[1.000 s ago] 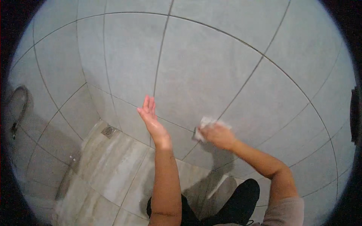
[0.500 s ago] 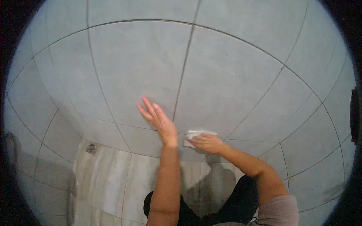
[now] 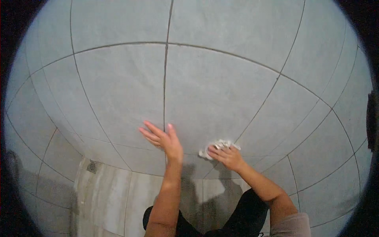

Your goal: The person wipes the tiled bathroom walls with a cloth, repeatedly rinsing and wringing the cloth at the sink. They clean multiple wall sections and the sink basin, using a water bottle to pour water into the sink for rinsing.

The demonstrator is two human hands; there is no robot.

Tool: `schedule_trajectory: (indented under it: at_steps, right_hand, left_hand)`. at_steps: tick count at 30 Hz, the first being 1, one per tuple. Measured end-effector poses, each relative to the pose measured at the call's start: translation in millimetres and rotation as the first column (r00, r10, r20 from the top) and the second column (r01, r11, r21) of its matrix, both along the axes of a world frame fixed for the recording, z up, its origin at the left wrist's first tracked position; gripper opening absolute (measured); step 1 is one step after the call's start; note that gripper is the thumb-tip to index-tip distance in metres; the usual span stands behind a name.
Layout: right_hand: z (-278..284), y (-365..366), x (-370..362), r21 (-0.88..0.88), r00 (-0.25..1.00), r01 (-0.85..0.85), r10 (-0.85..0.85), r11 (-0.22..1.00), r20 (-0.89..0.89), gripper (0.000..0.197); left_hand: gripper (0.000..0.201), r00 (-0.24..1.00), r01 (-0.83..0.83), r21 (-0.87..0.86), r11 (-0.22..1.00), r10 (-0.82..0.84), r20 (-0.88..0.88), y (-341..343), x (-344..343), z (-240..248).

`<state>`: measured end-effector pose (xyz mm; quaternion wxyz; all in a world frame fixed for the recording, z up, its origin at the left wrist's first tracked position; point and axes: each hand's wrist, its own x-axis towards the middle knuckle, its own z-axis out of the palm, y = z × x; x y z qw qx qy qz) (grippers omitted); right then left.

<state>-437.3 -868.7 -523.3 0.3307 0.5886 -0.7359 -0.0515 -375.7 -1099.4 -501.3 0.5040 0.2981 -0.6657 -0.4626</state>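
Note:
A crumpled white cloth (image 3: 222,144) is pressed flat against the grey tiled wall (image 3: 209,98), low down near a horizontal grout line. My right hand (image 3: 228,157) lies over the cloth with its fingers curled onto it, and folds of the cloth stick out past the fingertips. To the left, my left hand (image 3: 165,143) is raised in front of the wall beside a vertical grout line. Its fingers are stretched out and the thumb stands apart, with nothing held. Whether its fingertips touch the tile I cannot tell.
Pale streaked floor tiles (image 3: 106,197) meet the wall's foot. A small square floor drain (image 3: 91,166) sits in the left corner. Tiled side walls rise at left and right. A dark object (image 3: 372,120) shows at the right edge. My dark-clothed knees (image 3: 244,215) are close to the wall.
My right hand has slid the cloth to the right along the wall, and the cloth looks more bunched. My left hand has shifted right against the grout line. The view has moved too.

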Motion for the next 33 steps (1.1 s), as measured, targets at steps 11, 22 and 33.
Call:
schedule_trajectory:
  at_steps: [11, 22, 33]
  right_hand:
    - [-130, 47, 41, -0.081, 0.433, 0.133, 0.016, 0.988, 0.901, 0.029]
    - [-3, -12, 89, 0.443, -0.803, 0.536, 0.272, 0.719, 0.53, 0.03]
    - [226, -163, 170, 0.562, -0.914, 0.322, 0.095, 0.762, 0.394, 0.036]
  left_hand:
    - [0.073, 1.0, -0.016, -0.357, 0.934, 0.022, 0.012, 47, -7, -1]
    - [0.062, 0.979, 0.05, 0.068, 0.996, -0.035, -0.2, 46, 21, 85]
    - [0.05, 0.95, -0.253, 0.274, 0.928, 0.186, 0.249, -102, 184, 277]
